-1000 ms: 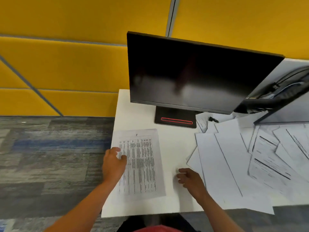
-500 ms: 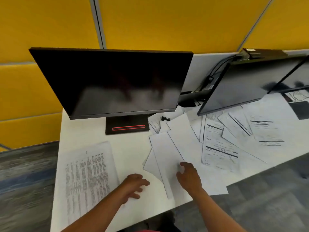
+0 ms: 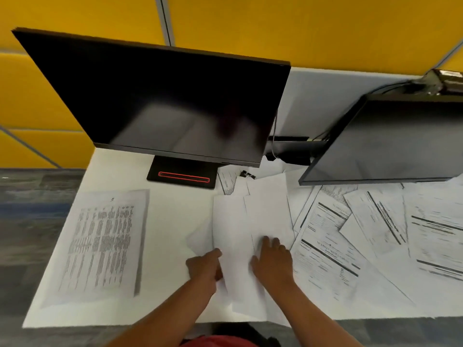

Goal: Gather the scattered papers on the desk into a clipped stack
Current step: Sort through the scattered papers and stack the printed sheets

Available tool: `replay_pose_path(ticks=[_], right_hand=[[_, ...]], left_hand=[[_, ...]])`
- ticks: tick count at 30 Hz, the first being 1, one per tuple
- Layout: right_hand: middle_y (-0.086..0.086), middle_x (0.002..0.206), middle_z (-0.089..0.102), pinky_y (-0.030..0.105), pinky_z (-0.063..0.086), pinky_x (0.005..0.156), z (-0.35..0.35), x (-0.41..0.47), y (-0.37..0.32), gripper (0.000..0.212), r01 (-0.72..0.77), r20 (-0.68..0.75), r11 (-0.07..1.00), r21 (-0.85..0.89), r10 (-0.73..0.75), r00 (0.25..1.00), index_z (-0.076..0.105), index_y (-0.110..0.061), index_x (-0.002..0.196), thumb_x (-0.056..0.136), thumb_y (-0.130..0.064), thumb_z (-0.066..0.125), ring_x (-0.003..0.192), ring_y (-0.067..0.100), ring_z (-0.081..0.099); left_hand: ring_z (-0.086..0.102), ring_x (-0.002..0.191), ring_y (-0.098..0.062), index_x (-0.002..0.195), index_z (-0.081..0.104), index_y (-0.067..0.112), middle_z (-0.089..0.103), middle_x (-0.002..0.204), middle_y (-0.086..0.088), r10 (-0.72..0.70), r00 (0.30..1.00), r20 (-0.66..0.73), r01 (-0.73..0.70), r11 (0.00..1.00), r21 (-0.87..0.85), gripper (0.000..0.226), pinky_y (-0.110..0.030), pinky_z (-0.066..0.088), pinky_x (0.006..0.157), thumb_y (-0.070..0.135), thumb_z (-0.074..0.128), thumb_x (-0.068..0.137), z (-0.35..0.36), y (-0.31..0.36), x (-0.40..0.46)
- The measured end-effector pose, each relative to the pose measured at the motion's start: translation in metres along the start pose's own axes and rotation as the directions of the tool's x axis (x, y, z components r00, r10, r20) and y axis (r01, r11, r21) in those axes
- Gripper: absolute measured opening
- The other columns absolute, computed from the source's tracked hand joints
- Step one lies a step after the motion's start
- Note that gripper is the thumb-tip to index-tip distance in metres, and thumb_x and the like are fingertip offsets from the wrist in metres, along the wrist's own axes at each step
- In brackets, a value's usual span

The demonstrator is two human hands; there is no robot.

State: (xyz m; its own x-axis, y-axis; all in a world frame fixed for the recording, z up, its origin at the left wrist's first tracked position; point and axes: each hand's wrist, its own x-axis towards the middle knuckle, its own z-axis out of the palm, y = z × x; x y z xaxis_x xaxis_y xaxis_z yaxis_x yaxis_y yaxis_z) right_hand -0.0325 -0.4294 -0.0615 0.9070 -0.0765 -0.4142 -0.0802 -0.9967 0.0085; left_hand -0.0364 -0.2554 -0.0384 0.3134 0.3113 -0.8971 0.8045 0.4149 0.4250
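Observation:
A printed sheet [image 3: 100, 241] lies flat at the left of the white desk [image 3: 170, 216]. Blank white sheets [image 3: 233, 221] overlap at the desk's middle. My left hand [image 3: 204, 267] pinches the left edge of one blank sheet near the front. My right hand [image 3: 273, 261] presses flat on the blank sheets, fingers spread. Several printed pages [image 3: 375, 236] are scattered over the right half of the desk. A small black binder clip [image 3: 246, 174] rests on papers behind the blank sheets.
A dark monitor [image 3: 162, 103] on a black base [image 3: 183, 175] stands at the back. A second monitor [image 3: 390, 141] overhangs the papers at the right. Cables run behind them. Yellow wall panels rise behind the desk; grey carpet lies left and in front.
My left hand left the printed sheet at the left and moved right to the blank sheets. My right hand slid onto the blank sheets. The view swung rightward.

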Motion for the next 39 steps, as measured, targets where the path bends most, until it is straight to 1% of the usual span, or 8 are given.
replay_pose_path(ticks=[3,7,11,14,19,25,32,39], right_hand=[[0.013,0.077,0.062,0.028,0.037,0.050,-0.008,0.008,0.000,0.046,0.060,-0.053,0.997,-0.048,-0.062,0.997,0.067,-0.006,0.088,0.053,-0.028,0.086,0.056,0.026,0.062],[0.018,0.119,0.061,0.034,0.051,0.078,-0.015,0.012,-0.001,0.035,0.070,-0.026,0.982,-0.174,-0.075,0.997,0.062,-0.006,0.116,0.091,-0.030,0.059,0.095,0.030,0.068],[0.019,0.102,0.070,0.035,0.055,0.065,-0.018,0.008,-0.009,0.046,0.064,-0.005,0.988,-0.139,-0.065,0.998,0.071,-0.004,0.101,0.069,-0.036,0.080,0.071,0.028,0.072],[0.002,0.074,0.066,0.026,0.040,0.046,-0.028,-0.010,-0.022,0.025,0.264,-0.097,0.961,0.087,-0.256,0.962,0.067,-0.011,0.084,0.073,-0.033,0.071,0.053,0.016,0.061],[-0.008,0.115,0.070,0.023,0.052,0.086,-0.032,-0.030,-0.060,0.029,0.320,0.142,0.724,0.612,-0.498,0.856,0.065,-0.023,0.117,0.097,-0.041,0.053,0.102,0.010,0.066],[-0.017,0.126,0.057,0.020,0.045,0.087,-0.049,0.019,-0.015,0.054,0.018,-0.073,0.395,0.919,0.125,0.989,0.056,-0.028,0.129,0.082,-0.038,0.082,0.110,0.007,0.058],[0.004,0.126,0.071,0.046,0.048,0.107,-0.063,0.023,0.012,0.057,-0.323,0.309,0.033,0.946,-0.393,0.866,0.062,-0.015,0.132,0.080,-0.026,0.083,0.119,0.024,0.067],[0.003,0.102,0.074,0.027,0.052,0.070,-0.034,0.022,0.057,0.030,-0.265,0.218,0.325,0.908,0.172,0.961,0.066,-0.015,0.119,0.089,-0.012,0.070,0.088,0.018,0.069]], left_hand=[[0.063,0.067,-0.027,0.091,0.062,-0.003,0.067,0.084,-0.018,0.093,0.995,-0.032,-0.090,0.991,0.098,0.026,-0.027,0.051,0.050,0.007,0.079,0.075,0.010,-0.005,-0.003],[0.060,0.067,-0.024,0.080,0.060,0.005,0.066,0.080,-0.015,0.222,0.967,0.127,-0.254,0.894,0.369,0.010,-0.031,0.050,0.059,0.012,0.063,0.085,0.013,-0.009,-0.003],[0.059,0.073,-0.021,0.102,0.064,0.002,0.067,0.090,-0.013,0.196,0.955,0.224,-0.273,0.877,0.396,0.021,-0.026,0.046,0.063,0.014,0.057,0.086,0.002,-0.002,0.004],[0.068,0.093,-0.030,0.109,0.066,0.018,0.072,0.102,-0.009,0.116,0.933,0.342,-0.208,0.946,0.247,0.030,-0.037,0.054,0.078,0.031,0.061,0.082,-0.003,-0.005,0.010],[0.073,0.095,-0.020,0.111,0.068,0.023,0.077,0.104,-0.004,0.291,0.897,0.334,-0.340,0.936,0.097,0.026,-0.034,0.057,0.086,0.032,0.075,0.087,-0.014,0.008,0.017],[0.075,0.091,-0.018,0.105,0.074,0.013,0.078,0.096,-0.001,0.488,0.800,0.349,-0.565,0.809,0.162,0.021,-0.031,0.059,0.082,0.018,0.078,0.085,-0.059,0.072,-0.002],[0.073,0.100,-0.022,0.114,0.072,0.016,0.077,0.106,-0.003,0.452,0.773,0.445,-0.547,0.830,0.109,0.042,-0.037,0.056,0.089,0.020,0.086,0.075,-0.062,0.094,-0.013],[0.046,0.131,-0.027,0.149,0.038,0.019,0.044,0.146,-0.004,0.594,0.781,0.192,-0.465,0.348,0.814,0.083,-0.041,0.044,0.104,0.050,0.073,0.080,-0.043,0.029,0.034]])
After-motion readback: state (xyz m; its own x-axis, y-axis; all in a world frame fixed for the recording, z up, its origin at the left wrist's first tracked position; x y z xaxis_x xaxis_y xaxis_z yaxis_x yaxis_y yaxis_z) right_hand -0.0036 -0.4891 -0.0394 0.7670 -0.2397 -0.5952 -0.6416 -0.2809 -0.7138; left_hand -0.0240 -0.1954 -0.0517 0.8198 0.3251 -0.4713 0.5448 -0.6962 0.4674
